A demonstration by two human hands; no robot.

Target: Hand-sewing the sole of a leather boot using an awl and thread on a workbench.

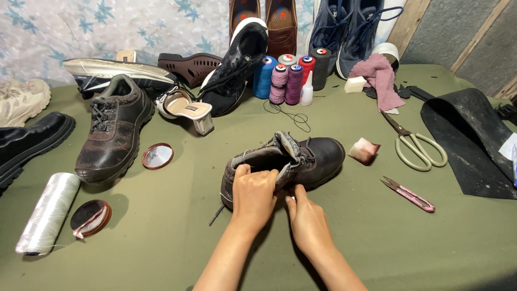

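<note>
Shoe-repair workshop, worn shoes point(113, 129) ranged round a green table point(404, 248); thread spools point(291, 78), scissors point(414, 143), rubber sheet point(474, 140)

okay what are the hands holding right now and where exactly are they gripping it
Both hands grip the black boot at its heel end: the left hand clasps the back collar, and the right hand presses against the side beside it.

1. Left hand point(253, 195) covers the near collar of the black boot point(301, 159); fingertips hidden inside the opening.
2. Right hand point(308, 220): fingertips tucked behind the boot's side, grip unclear.
3. Far brown loafers point(264, 21) and navy sneakers point(350, 27) cut by top edge.
4. Black shoe point(27, 143) at left cropped by edge.
</note>
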